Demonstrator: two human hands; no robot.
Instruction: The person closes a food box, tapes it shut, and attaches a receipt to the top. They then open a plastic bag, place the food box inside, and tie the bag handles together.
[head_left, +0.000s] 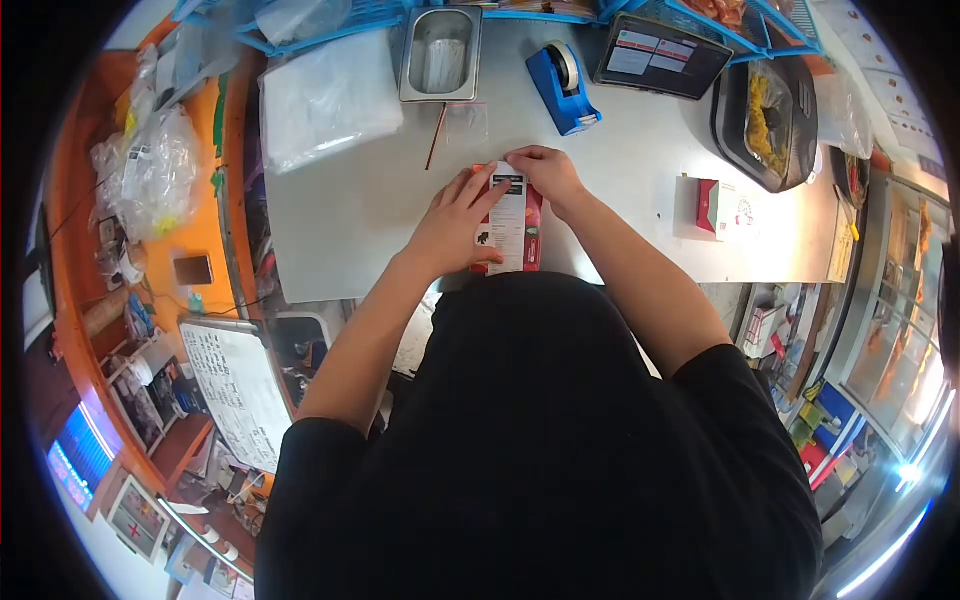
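a red packet (532, 222) lies on the worktop (620, 220) at its near edge, close in front of the person's body, with a long white printed slip (508, 232) along its face. the slip carries dark bands near its top, lines of small print below and a little black figure toward the left; the wording is too small to read. pale lettering on the packet's red margin is also illegible.

the left grip (458, 222) is spread wide over the packet's left side, fingers across the slip and thumb lower down. the right grip (547, 178) is curled at the upper right corner, fingertips close together; whether it pinches anything cannot be told.

beyond stand a blue tape dispenser (567, 92) and a metal tray (416, 82) holding something clear. a tablet (662, 57) shows two pale panels with red strips, the text unreadable. at the right, a white box (738, 212) with a red and green side bears a red printed mark. to the left, a whiteboard (232, 390) is covered in handwriting too small to make out.
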